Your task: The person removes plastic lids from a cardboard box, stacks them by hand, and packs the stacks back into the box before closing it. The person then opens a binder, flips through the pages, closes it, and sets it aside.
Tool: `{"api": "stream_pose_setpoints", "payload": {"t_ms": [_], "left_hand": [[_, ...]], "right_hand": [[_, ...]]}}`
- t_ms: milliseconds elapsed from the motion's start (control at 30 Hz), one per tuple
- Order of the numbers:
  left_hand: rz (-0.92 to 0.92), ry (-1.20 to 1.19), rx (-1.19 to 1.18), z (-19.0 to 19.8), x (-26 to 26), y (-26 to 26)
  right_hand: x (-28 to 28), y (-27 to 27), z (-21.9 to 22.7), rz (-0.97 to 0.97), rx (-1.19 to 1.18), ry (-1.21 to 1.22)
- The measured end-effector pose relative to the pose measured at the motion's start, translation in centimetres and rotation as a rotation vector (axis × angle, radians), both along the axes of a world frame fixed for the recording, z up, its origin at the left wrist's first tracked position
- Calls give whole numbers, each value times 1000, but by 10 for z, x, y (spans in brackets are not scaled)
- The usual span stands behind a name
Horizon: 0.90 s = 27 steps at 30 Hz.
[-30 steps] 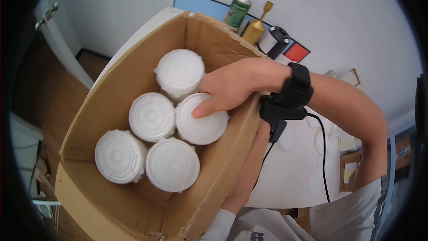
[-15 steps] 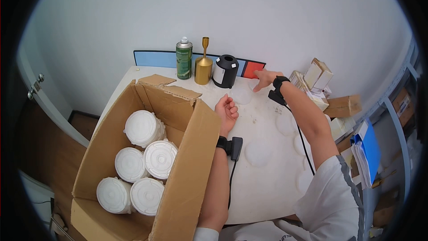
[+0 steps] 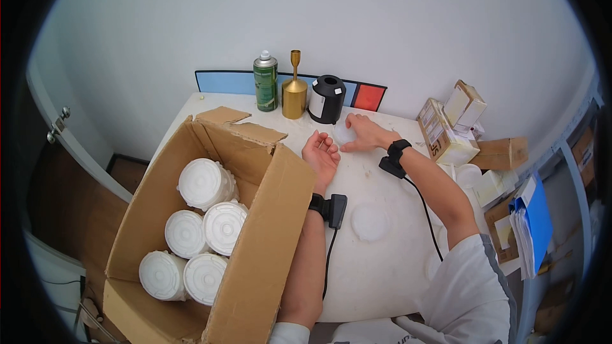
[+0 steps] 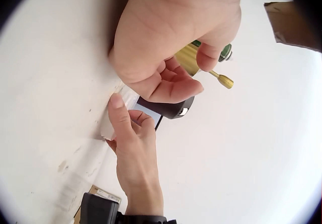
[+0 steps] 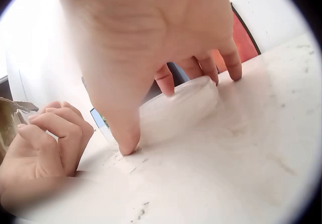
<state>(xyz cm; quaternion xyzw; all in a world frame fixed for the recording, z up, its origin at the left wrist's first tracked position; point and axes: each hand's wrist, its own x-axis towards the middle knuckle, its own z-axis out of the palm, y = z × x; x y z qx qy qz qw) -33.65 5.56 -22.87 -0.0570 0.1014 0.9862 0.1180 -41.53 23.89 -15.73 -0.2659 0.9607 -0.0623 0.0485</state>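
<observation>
On the white table (image 3: 382, 267), my right hand (image 3: 360, 134) lies over a thin translucent white lid (image 3: 342, 135) in front of the black cylinder. Thumb and fingers grip the lid's (image 5: 181, 108) opposite edges, and the edge by the thumb is off the table. My left hand (image 3: 322, 151) rests palm up just left of it, fingers loosely curled, holding nothing. The left hand (image 5: 45, 143) is close to the lid but apart from it. An open cardboard box (image 3: 280, 216) at the left holds several white lidded containers (image 3: 205, 183).
A green spray can (image 3: 266, 83), a gold stand (image 3: 294, 99) and a black cylinder (image 3: 326, 99) stand along the wall. Another lid (image 3: 370, 222) lies mid-table. Small cartons (image 3: 446, 130) and a blue folder (image 3: 532, 216) crowd the right side.
My right hand left the containers in the box, reached to the far table edge, then drew back onto the lid by the black cylinder. The left hand stayed beside the box.
</observation>
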Motion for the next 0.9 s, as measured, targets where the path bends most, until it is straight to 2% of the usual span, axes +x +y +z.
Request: {"api": "stream_pose_setpoints", "payload": {"t_ms": [100, 200, 267, 300, 333, 367, 400, 467, 533, 600, 667, 733, 767, 833, 867, 900], "left_hand": [[72, -10, -16, 2, 2, -5], [104, -22, -1, -1, -1, -5], [101, -27, -208, -11, -10, -1], [103, -32, -202, 3, 0, 0], [-7, 31, -195, 31, 18, 2], [-124, 84, -189, 44, 30, 3], [-142, 58, -193, 40, 30, 6], [-239, 268, -6, 27, 26, 17], [-275, 255, -63, 19, 21, 18], [-291, 261, -116, 21, 22, 17], [-211, 271, -204, 30, 29, 16], [-255, 257, -143, 27, 31, 9], [-295, 250, -85, 26, 31, 4], [-241, 198, -88, 26, 27, 4], [-203, 147, -98, 25, 26, 7], [-199, 149, -91, 25, 26, 8]], "right_hand": [[0, 0, 5, 11, -88, -27], [31, 5, 31, 10, -162, -10], [61, 2, 53, -26, -389, 44], [72, 2, 55, 32, -423, 99], [82, -1, 59, 29, -424, 90], [93, -5, 61, 142, -428, 172], [102, -7, 55, 246, -434, 249], [110, -11, 41, 255, -424, 224], [120, -18, 42, 100, -217, 162], [126, -14, 24, 59, -239, 197], [137, -10, 10, -82, -358, 225], [177, -4, 32, -81, -323, 233], [197, 0, 44, -75, -291, 246], [227, 17, 49, 173, -51, 18], [241, 24, 40, 330, -60, -7], [254, 24, 32, 324, 6, -5]]}}
